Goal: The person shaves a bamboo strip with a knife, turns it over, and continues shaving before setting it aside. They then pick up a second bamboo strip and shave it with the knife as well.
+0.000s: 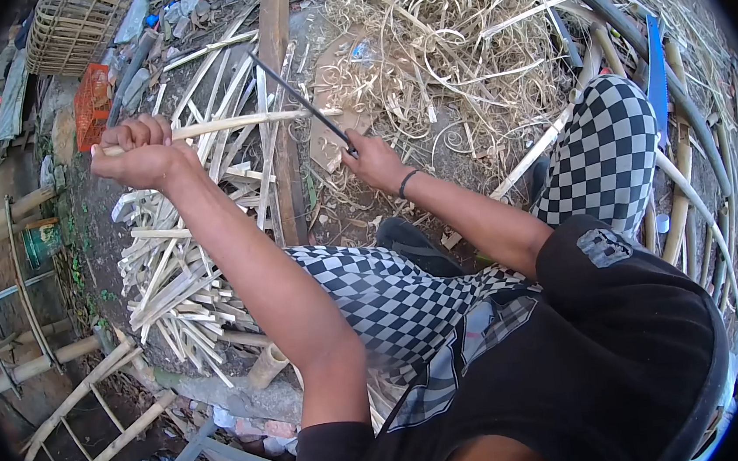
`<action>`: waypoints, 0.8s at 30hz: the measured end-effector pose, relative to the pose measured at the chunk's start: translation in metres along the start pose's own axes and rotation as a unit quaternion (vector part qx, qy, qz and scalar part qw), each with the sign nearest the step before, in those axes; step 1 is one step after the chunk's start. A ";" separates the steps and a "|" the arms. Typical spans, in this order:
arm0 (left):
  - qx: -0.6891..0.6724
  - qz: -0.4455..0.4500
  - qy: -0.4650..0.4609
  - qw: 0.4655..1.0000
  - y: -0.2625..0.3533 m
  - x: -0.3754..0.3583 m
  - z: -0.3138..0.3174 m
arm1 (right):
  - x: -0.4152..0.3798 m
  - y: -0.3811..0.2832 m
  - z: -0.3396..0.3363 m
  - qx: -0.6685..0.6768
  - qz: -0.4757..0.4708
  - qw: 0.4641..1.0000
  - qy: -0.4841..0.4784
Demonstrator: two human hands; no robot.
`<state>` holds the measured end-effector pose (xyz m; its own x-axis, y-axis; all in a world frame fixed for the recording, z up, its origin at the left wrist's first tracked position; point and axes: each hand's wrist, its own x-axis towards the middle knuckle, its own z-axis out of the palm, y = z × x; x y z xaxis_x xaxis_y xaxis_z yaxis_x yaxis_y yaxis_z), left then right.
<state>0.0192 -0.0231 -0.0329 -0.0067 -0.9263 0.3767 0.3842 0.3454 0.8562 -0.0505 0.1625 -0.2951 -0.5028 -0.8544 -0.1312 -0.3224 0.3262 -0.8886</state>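
Setting: outdoor grey-brown ground (345,211), with a tangled heap of curled, straw-coloured shavings (459,56) and a loose pile of pale, split strips (184,269).
Support: one long, narrow, brown wooden beam (291,193).
Item: one slender, pale, wood-like stick (228,123), running from the left hand (143,158) over the beam; contact with the beam cannot be told.
Item: one dark, long-bladed knife (291,88), crossing the stick near its far end.
Hands: left curled tightly round the stick's near end; right (372,162) closed on the knife's handle.
Risks, as judged: a blade skidding towards the left hand, should the edge ride over a hard spot; a gouged or snapped stick, from too steep an angle; a rolling stick, from a slackened left grip.
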 end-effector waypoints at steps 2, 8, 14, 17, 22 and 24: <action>0.003 -0.020 0.047 0.999 -0.001 0.006 -0.013 | 0.001 -0.020 -0.003 -0.027 -0.003 1.000 0.010; -0.015 -0.012 0.023 1.000 0.000 -0.005 -0.002 | -0.013 -0.070 -0.021 -0.031 -0.048 0.998 -0.013; -0.020 -0.014 0.010 1.000 0.001 -0.005 -0.005 | 0.016 0.000 -0.006 -0.048 0.025 0.998 -0.021; -0.015 -0.013 0.012 1.000 0.000 -0.003 0.000 | 0.003 -0.054 -0.025 -0.091 0.012 0.995 -0.034; -0.002 -0.017 0.020 1.000 0.001 -0.004 0.001 | -0.004 -0.012 -0.003 -0.045 -0.007 0.998 -0.032; -0.010 -0.012 0.019 1.000 0.000 -0.005 -0.006 | 0.003 0.018 0.002 -0.036 0.041 0.998 -0.038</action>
<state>0.0249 -0.0195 -0.0365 0.0196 -0.9394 0.3423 0.4035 0.3207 0.8570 -0.0558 0.1649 -0.3121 -0.4685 -0.8508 -0.2380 -0.3403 0.4224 -0.8401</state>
